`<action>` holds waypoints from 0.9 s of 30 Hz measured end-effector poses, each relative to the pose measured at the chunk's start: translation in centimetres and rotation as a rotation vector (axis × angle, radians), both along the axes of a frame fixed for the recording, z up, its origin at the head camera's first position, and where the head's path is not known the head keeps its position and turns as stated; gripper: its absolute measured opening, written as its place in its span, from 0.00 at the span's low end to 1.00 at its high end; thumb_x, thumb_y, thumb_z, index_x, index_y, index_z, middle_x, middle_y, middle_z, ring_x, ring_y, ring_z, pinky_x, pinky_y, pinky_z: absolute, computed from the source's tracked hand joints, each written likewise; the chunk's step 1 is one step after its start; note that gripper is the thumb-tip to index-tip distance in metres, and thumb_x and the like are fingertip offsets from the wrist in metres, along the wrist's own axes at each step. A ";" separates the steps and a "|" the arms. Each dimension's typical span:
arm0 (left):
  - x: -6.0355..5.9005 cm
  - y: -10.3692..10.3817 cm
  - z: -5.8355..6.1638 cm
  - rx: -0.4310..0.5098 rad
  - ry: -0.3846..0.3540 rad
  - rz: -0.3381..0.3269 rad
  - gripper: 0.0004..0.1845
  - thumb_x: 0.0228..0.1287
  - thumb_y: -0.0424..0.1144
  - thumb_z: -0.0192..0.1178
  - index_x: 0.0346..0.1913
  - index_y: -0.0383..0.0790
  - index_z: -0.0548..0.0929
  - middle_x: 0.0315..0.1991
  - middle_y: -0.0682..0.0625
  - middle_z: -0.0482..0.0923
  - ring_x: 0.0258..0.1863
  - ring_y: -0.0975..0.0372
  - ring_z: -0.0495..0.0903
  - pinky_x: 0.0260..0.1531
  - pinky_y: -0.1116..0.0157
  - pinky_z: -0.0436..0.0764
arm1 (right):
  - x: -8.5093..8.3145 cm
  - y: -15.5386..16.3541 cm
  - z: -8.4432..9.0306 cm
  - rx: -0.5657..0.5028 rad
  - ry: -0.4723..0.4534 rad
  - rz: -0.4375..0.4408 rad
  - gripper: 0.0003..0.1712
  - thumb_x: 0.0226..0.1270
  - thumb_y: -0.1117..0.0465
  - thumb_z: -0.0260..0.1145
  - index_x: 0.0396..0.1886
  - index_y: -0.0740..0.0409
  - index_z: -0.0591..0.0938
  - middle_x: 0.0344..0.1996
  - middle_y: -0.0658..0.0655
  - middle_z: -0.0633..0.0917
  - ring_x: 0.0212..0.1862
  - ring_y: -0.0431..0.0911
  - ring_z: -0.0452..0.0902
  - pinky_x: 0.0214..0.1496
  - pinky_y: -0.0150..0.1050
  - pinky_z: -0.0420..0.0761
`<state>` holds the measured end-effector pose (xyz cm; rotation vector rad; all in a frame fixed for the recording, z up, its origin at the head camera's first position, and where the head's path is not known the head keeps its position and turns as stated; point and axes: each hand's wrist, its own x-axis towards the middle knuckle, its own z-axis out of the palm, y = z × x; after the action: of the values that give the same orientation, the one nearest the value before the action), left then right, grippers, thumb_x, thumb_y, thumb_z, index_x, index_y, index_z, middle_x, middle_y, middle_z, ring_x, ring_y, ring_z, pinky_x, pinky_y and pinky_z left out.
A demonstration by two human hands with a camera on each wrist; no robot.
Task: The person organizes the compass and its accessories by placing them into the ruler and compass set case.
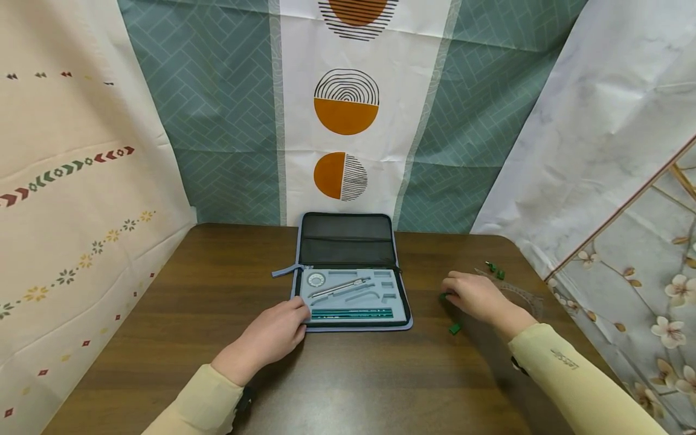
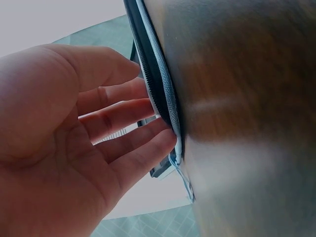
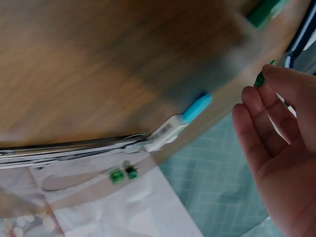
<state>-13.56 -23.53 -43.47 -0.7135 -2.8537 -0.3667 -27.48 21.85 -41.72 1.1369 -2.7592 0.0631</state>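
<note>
An open zip case point(image 1: 399, 296) with a grey moulded insert lies on the table. In it are a metal compass point(image 1: 339, 287), a round white piece point(image 1: 316, 280) and green pencils point(image 1: 352, 313). My left hand point(image 1: 277, 329) rests at the case's front left corner; in the left wrist view its fairly straight fingers point(image 2: 143, 153) touch the zipped edge point(image 2: 165, 84). Right of the case, my right hand point(image 1: 475, 296) pinches a small green piece point(image 3: 259, 79) between thumb and forefinger, low over the table. The piece's exact kind cannot be told.
Another green block point(image 1: 454, 328) lies nearer me. Beyond the right hand are small green pieces point(image 1: 500, 275) and a clear protractor point(image 1: 535, 302), partly behind the wrist. A blue-tipped white item point(image 3: 197, 108) shows in the right wrist view. Curtains point(image 1: 234, 121) hang behind the table.
</note>
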 end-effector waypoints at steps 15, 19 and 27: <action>0.0 -0.2 -0.2 0.000 0.014 -0.006 0.06 0.70 0.29 0.72 0.47 0.37 0.88 0.43 0.49 0.81 0.41 0.57 0.82 0.44 0.56 0.87 | -0.5 -6.0 1.3 -0.070 0.061 0.089 0.13 0.65 0.69 0.83 0.46 0.52 0.91 0.39 0.48 0.85 0.39 0.44 0.86 0.41 0.45 0.87; 0.0 -0.2 -0.2 0.001 0.015 -0.005 0.06 0.70 0.29 0.72 0.47 0.37 0.88 0.43 0.49 0.80 0.40 0.57 0.82 0.44 0.56 0.87 | -0.6 -7.9 1.6 -0.074 0.048 0.107 0.12 0.67 0.68 0.82 0.47 0.54 0.91 0.41 0.50 0.85 0.39 0.44 0.86 0.42 0.45 0.87; 0.1 -0.1 0.0 -0.003 0.015 -0.004 0.06 0.70 0.29 0.72 0.47 0.36 0.88 0.43 0.48 0.80 0.40 0.57 0.81 0.44 0.56 0.87 | -1.0 -11.5 1.9 -0.070 0.041 0.139 0.12 0.70 0.66 0.81 0.50 0.53 0.92 0.43 0.51 0.87 0.43 0.46 0.87 0.46 0.45 0.88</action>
<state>-13.50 -23.60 -43.44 -0.7202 -2.8399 -0.3558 -28.53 10.38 -39.78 1.2951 -2.6174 0.1498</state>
